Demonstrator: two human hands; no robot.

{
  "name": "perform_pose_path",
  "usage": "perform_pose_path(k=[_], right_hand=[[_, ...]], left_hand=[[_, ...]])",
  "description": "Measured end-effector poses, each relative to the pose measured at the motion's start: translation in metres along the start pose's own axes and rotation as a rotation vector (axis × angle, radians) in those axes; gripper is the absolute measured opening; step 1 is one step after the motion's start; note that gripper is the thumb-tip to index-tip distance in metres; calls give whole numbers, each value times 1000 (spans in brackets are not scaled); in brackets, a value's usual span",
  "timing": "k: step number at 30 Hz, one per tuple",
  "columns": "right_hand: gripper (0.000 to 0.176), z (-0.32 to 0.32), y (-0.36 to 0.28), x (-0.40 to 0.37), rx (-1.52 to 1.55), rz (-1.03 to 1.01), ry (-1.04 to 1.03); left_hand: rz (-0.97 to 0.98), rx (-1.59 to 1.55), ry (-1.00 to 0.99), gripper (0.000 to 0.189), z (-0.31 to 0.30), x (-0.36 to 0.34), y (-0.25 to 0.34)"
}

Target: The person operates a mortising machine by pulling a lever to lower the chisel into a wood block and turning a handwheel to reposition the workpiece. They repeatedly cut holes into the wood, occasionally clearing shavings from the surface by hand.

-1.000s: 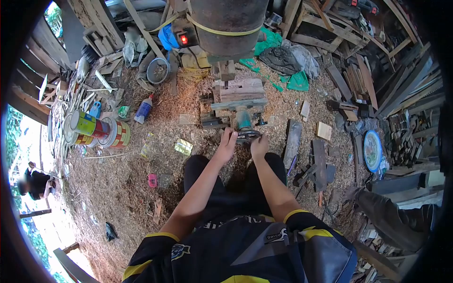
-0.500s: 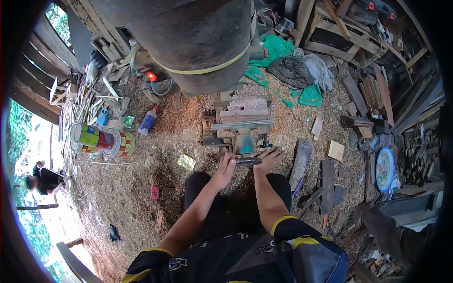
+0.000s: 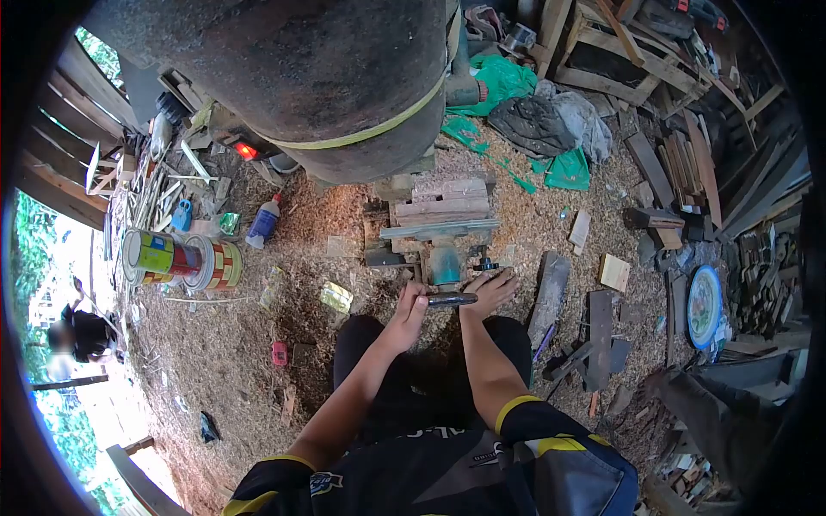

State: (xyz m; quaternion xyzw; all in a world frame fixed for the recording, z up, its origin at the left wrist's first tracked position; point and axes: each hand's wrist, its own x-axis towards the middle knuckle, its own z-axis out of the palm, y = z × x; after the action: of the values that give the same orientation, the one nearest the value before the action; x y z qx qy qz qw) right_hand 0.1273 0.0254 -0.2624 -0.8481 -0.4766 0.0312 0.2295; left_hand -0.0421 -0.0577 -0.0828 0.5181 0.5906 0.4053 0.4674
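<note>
Head view: my left hand curls shut on one dark flat metal disc, just under one teal machine body. My right hand rests spread-fingered against the disc's other edge. The sawdust floor lies open leftward, with two colourful tins beyond.

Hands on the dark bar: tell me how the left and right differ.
The left hand is curled shut around one end of the bar; the right hand is open, fingers spread, at the other end. The left hand sits slightly lower in view than the right hand. Both are at the bar, below the teal tool.
</note>
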Motion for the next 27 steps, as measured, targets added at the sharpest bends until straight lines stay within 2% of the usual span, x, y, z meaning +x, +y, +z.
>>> perform_pose_path(k=[7,13,15,16,17,19,20,21,24,26,27], right_hand=[[64,-2,-3,-1,0,18,-2],[60,-3,1,-3,38,-3,22],[58,-8,5,3,83,-13,32],[54,-17,10,8,214,22,-49],[50,-23,17,14,344,59,-128],[40,-43,31,32,608,199,-232],[32,-53,25,42,845,337,-139],[28,-69,25,51,1001,317,-76],[24,-150,-38,107,1047,309,-31],[22,-203,-106,147,1289,149,-99],[22,-242,-154,164,1308,111,-150]], left_hand=[[-30,-4,-6,32,1,1,-2],[72,91,34,35,1,1,7],[150,283,116,23,-3,3,27],[185,255,204,13,-2,5,46],[200,256,194,13,-3,10,62],[367,315,196,14,-3,22,93],[411,312,128,16,-1,30,103],[426,305,124,16,2,37,115],[450,541,-167,23,15,55,141],[452,584,-171,22,22,60,138],[447,633,-188,21,26,61,134]])
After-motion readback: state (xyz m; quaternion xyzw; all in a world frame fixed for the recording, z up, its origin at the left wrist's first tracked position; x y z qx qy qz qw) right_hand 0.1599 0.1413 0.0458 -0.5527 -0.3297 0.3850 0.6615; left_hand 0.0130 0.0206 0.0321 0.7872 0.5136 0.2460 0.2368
